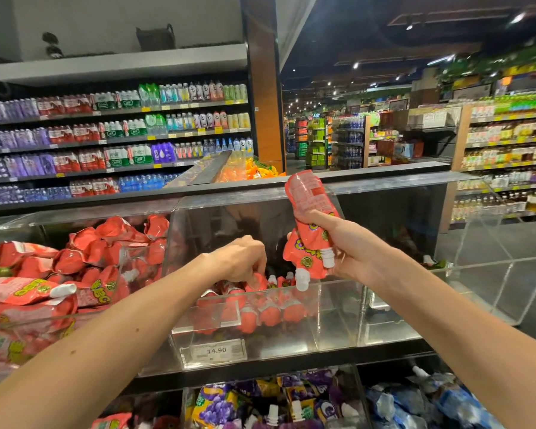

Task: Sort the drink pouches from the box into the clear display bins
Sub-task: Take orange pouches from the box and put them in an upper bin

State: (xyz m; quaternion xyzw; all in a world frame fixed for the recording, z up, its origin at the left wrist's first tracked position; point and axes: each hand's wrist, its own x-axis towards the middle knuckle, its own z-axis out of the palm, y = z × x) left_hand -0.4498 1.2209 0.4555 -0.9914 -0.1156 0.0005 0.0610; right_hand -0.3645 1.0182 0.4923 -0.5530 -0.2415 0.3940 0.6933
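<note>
My right hand grips two red drink pouches with white spouts pointing down, held above the middle clear bin. My left hand reaches down into that bin, its fingers curled onto a red pouch standing in a row of several red pouches along the bin's front. The bin to the left is heaped with the same red pouches. No box is in view.
A clear bin at the right holds almost nothing. A price tag reading 14.90 hangs on the middle bin. Lower bins hold purple pouches and blue pouches. Shelves of bottled drinks stand behind.
</note>
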